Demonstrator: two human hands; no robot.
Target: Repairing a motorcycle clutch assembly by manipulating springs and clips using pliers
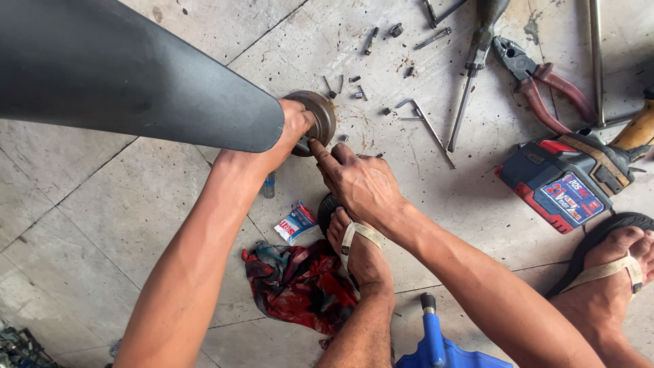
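Observation:
My left hand (pixel 289 133) grips a round brown metal hub (pixel 319 114) at the root of a big dark grey blade (pixel 122 75) that reaches up to the left. My right hand (pixel 357 178) comes in from the right, its index finger stretched out and touching the underside of the hub beside the left thumb. What sits between the two hands under the hub is hidden. My sandalled foot (pixel 360 253) rests on the floor just below the right hand.
Concrete floor with loose bolts and small parts (pixel 357 92), a bent metal rod (pixel 426 123), a screwdriver (pixel 473 61), red-handled pliers (pixel 538 82), a red and black battery pack (pixel 562 184), a red rag (pixel 300 286), a small sachet (pixel 295 221), a blue tool (pixel 436 341), my other foot (pixel 616 269).

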